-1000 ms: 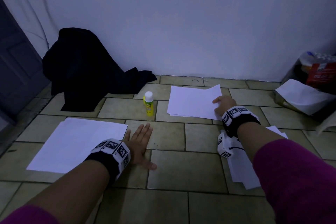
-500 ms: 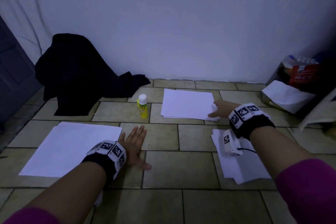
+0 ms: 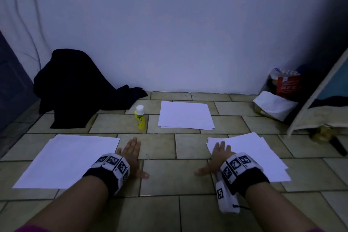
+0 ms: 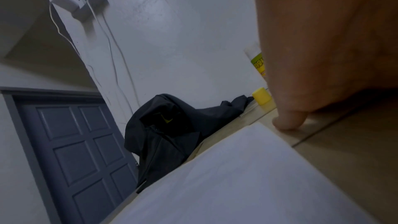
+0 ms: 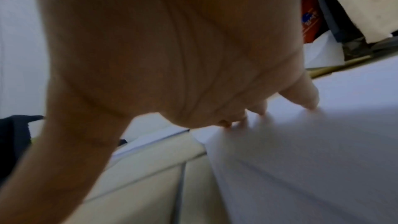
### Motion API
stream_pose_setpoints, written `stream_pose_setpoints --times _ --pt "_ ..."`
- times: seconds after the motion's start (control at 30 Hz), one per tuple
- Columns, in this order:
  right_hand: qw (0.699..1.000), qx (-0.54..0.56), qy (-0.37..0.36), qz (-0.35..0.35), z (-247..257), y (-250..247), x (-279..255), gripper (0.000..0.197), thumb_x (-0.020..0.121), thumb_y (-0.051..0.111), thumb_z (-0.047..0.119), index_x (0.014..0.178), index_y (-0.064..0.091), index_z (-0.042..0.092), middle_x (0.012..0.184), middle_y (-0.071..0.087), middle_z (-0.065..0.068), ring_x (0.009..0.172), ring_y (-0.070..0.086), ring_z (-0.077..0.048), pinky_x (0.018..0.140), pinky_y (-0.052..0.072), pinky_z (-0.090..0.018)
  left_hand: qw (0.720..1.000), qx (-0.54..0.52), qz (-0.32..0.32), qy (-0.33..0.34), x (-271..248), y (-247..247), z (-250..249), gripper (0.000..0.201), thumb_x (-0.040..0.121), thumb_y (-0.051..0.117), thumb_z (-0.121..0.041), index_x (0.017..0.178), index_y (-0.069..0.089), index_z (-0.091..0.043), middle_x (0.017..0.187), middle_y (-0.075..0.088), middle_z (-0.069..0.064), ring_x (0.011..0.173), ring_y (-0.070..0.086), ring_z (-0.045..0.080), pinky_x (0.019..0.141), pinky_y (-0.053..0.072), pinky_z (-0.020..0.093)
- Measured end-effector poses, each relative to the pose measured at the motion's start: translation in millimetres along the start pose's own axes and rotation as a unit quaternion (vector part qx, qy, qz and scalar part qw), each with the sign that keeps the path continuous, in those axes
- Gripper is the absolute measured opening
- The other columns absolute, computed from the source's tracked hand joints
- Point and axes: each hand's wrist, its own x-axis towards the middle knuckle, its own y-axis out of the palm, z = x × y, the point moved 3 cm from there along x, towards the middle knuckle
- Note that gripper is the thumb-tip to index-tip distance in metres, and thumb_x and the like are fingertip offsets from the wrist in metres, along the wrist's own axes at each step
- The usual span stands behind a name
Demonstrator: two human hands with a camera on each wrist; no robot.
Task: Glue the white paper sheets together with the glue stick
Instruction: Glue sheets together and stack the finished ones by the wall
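Observation:
Three lots of white paper lie on the tiled floor: a large sheet (image 3: 64, 162) at the left, a neat stack (image 3: 185, 116) near the wall, and a loose pile (image 3: 252, 158) at the right. A yellow glue stick (image 3: 140, 117) with a white cap stands upright left of the far stack. My left hand (image 3: 131, 158) lies flat on the tiles beside the left sheet (image 4: 247, 176), fingers straight. My right hand (image 3: 216, 158) rests flat on the left edge of the right pile (image 5: 312, 159), fingers spread, thumb out over the tile.
A black garment (image 3: 79, 88) is heaped against the wall at the back left, beside a grey door (image 4: 71, 142). At the back right stand a red-labelled pack (image 3: 287, 84), a crumpled white sheet (image 3: 275, 105) and a leaning board (image 3: 320, 96). A dark object (image 3: 339, 146) lies right.
My right hand has left the far stack and drawn back onto the right pile. The head view has tilted up and back. The left hand has stayed flat on the tiles.

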Motion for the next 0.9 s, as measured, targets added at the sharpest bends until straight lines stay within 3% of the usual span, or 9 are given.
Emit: stream_pose_setpoints --times 0.2,0.4,0.53,0.63,0.7,0.77,0.83,0.9 --pt "0.999 0.046 -0.003 -0.017 6.1 14.5 8.1 0.158 0.048 0.075 0.075 0.143 -0.025 -0.002 0.153 -0.025 -0.022 0.142 -0.019 -0.042 0.117 0.002 -0.053 0.998 -0.041 -0.013 -0.038 -12.6 9.3 -0.4 0.109 0.089 0.048 -0.064 0.149 -0.021 -0.006 0.156 -0.029 0.008 0.147 -0.019 0.02 0.119 0.002 0.041" --pt "0.999 0.051 -0.003 -0.012 5.9 16.2 9.1 0.159 0.048 0.077 0.072 0.143 -0.027 -0.002 0.152 -0.028 -0.022 0.141 -0.021 -0.043 0.117 0.001 -0.055 0.997 -0.062 -0.03 -0.039 -25.5 12.2 -4.4 0.098 0.094 0.04 -0.061 0.15 -0.018 -0.006 0.157 -0.026 0.01 0.147 -0.017 0.021 0.12 0.004 0.04" --pt "0.998 0.052 -0.004 -0.023 4.2 19.8 12.6 0.161 0.045 0.076 0.075 0.143 -0.026 -0.001 0.153 -0.026 -0.022 0.141 -0.02 -0.042 0.117 0.002 -0.056 0.993 -0.106 -0.047 0.002 -40.7 4.0 2.8 0.096 0.091 0.053 -0.055 0.154 -0.005 -0.01 0.161 -0.013 0.007 0.149 -0.003 0.019 0.12 0.013 0.035" --pt "0.998 0.05 -0.004 -0.03 3.8 20.2 13.3 0.16 0.046 0.076 0.075 0.143 -0.025 -0.002 0.153 -0.026 -0.022 0.141 -0.02 -0.042 0.117 0.0 -0.054 0.979 -0.163 -0.125 0.015 -51.1 -9.7 25.4 0.09 0.088 0.061 -0.05 0.153 0.013 -0.01 0.162 0.003 0.006 0.148 0.011 0.017 0.116 0.016 0.027" --pt "0.998 0.049 -0.003 -0.028 4.2 20.0 13.9 0.161 0.046 0.076 0.075 0.143 -0.026 -0.003 0.153 -0.026 -0.022 0.141 -0.021 -0.042 0.117 0.0 -0.054 0.971 -0.17 -0.168 -0.009 -53.4 -13.2 47.5 0.103 0.085 0.064 -0.053 0.153 0.002 -0.005 0.161 -0.007 0.011 0.149 0.0 0.02 0.117 0.011 0.026" --pt "0.999 0.047 -0.001 -0.027 4.4 20.0 14.3 0.161 0.045 0.075 0.075 0.143 -0.026 -0.003 0.153 -0.026 -0.022 0.141 -0.021 -0.042 0.117 0.0 -0.054 0.972 -0.17 -0.15 -0.06 -52.1 -9.2 70.8 0.115 0.081 0.066 -0.058 0.151 -0.006 -0.001 0.16 -0.014 0.015 0.149 -0.006 0.023 0.118 0.009 0.029" --pt "0.999 0.046 0.0 -0.028 4.2 20.2 14.3 0.16 0.046 0.075 0.076 0.143 -0.025 -0.003 0.153 -0.025 -0.022 0.142 -0.02 -0.042 0.117 0.001 -0.054 0.975 -0.157 -0.115 -0.104 -53.4 -3.6 87.9 0.114 0.079 0.066 -0.061 0.151 0.002 0.001 0.159 0.002 0.019 0.148 0.005 0.027 0.117 0.015 0.031" --pt "0.998 0.047 -0.001 -0.031 4.3 21.1 14.5 0.16 0.046 0.075 0.075 0.143 -0.025 -0.003 0.153 -0.025 -0.023 0.142 -0.019 -0.043 0.117 0.001 -0.054 0.98 -0.132 -0.108 -0.104 -56.1 -1.4 95.8 0.096 0.079 0.066 -0.061 0.145 0.024 -0.005 0.149 0.032 0.011 0.136 0.034 0.023 0.108 0.03 0.028"
